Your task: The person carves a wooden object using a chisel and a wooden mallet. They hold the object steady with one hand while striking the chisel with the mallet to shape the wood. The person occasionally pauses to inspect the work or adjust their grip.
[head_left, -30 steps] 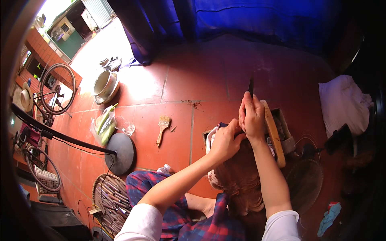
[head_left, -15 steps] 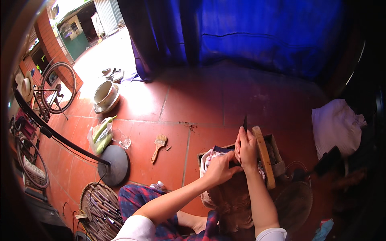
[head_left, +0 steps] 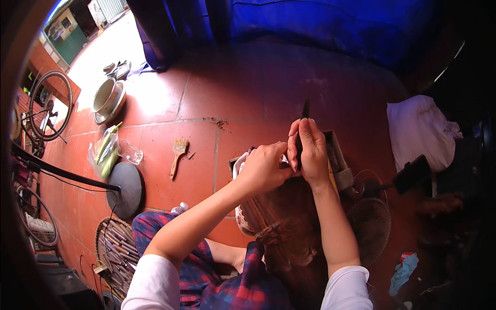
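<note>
Head view: two hands work a dark blade at frame centre.

At left lie a brush (head_left: 178, 154) and a round lid (head_left: 125, 188) on the tiled floor. The left hand (head_left: 263, 169) is curled shut on something hidden, touching the right hand (head_left: 309, 153), which pinches the upright blade (head_left: 302, 135).

The right hand (head_left: 311, 152) holds a thin dark blade (head_left: 302, 132) upright, fingers wrapped around it, while the left hand (head_left: 262, 168) closes beside it, the two touching above a bundle of reddish-brown fibres (head_left: 281, 227). On the red tiled floor (head_left: 243, 98) lie a small wooden brush (head_left: 177, 155), a round black stand base (head_left: 125, 188) and a basket of sticks (head_left: 114, 248). A white cloth (head_left: 421, 129) sits at the right.
</note>
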